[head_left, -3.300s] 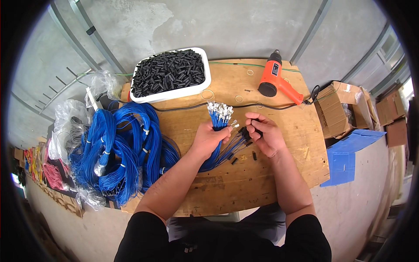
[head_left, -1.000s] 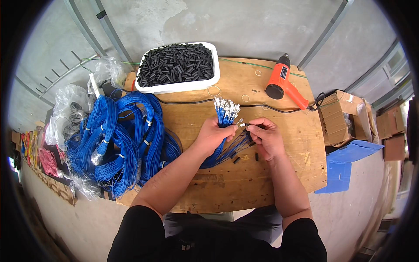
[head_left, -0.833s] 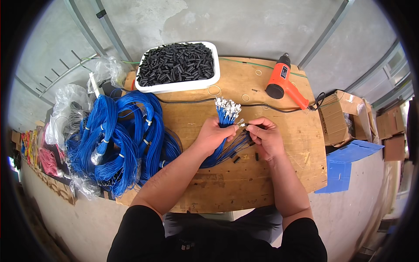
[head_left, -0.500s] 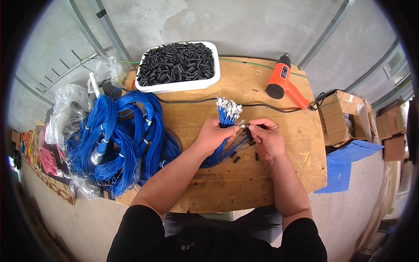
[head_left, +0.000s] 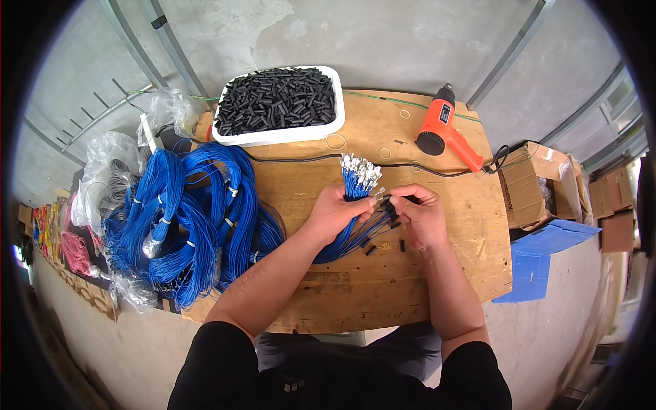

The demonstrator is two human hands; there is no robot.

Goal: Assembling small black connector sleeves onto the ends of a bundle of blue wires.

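Observation:
My left hand is closed round a bundle of blue wires, whose pale metal-tipped ends fan out above the fingers. One tip stands apart on the right, between my thumb and the other hand. There my right hand pinches a short black sleeve by that single end; whether the tip is inside the sleeve is too small to tell. Below the hands, wires bearing dark sleeves spread over the wooden table. Loose black sleeves lie under my right hand.
A white tub heaped with black sleeves stands at the back. An orange heat gun lies back right, its black cord crossing the table. Coiled blue wire bundles and plastic bags fill the left. Cardboard boxes stand at the right.
The wire bundle's tips have shifted slightly right and down with my left hand. The separate tip by my right fingers has moved a little; my right hand stays almost in place.

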